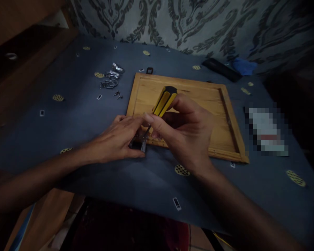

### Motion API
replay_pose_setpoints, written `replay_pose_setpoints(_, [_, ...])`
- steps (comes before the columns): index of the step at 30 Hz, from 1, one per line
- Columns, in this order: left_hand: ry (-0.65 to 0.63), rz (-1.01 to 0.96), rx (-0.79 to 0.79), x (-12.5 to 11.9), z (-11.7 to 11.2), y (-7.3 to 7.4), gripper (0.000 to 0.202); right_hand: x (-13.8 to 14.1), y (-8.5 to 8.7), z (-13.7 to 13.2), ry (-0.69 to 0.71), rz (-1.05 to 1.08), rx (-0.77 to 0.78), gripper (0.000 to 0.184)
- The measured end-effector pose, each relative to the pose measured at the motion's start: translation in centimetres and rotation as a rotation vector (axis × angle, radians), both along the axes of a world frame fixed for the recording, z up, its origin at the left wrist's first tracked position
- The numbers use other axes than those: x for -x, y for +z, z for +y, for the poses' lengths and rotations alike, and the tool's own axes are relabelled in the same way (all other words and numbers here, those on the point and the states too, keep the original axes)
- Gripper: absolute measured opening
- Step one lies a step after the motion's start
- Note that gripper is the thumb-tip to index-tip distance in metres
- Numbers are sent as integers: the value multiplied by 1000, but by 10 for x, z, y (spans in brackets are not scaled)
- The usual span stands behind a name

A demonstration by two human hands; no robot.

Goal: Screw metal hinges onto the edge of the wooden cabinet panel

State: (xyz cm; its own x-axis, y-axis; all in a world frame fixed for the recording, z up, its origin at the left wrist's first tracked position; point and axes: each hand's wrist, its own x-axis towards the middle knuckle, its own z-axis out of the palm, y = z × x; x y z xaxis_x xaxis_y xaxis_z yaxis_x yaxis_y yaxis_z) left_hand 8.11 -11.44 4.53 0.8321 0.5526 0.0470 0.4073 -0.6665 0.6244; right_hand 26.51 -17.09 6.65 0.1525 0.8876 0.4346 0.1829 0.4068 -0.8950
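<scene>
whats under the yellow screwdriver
Below the screwdriver, gripped in the right hand, is a small metal piece, held by the left hand. That hand covers part of the piece; the tip can't be made out.

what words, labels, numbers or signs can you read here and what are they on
"OBEY", probably, though blurred: the front tag print on the cloth
Other tag prints on the cloth: too small to read
Pixelated item at right: nothing legible
Screwdriver and board: no text that I can make out
</scene>
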Motion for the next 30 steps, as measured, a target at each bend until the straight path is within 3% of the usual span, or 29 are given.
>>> replay_pose_setpoints(5, [8,10,30,1,0,2,53,-7,8,-4,-122,59,-78,36])
replay_pose_setpoints(8, [7,7,23,2,1,0,56,-22,2,5,-181,121,-109,35])
replay_pose_setpoints(11, [2,-7,24,2,1,-3,59,-44,-16,21,-265,98,20,41])
replay_pose_setpoints(13, [12,-20,18,2,0,-5,62,-58,-29,32,-259,36,161,45])
replay_pose_setpoints(17, [13,-10,34,1,-1,-5,63,-72,-46,53,-267,-62,296,45])
replay_pose_setpoints(21, [26,14,63,-1,-4,1,66,-75,-52,67,-310,-162,344,44])
replay_pose_setpoints(27, [50,28,82,-2,-6,9,62,-72,-55,69,-375,-320,336,62])
replay_pose_setpoints(30, [40,22,79,-2,-4,7,63,-70,-54,66,-392,-413,314,55])
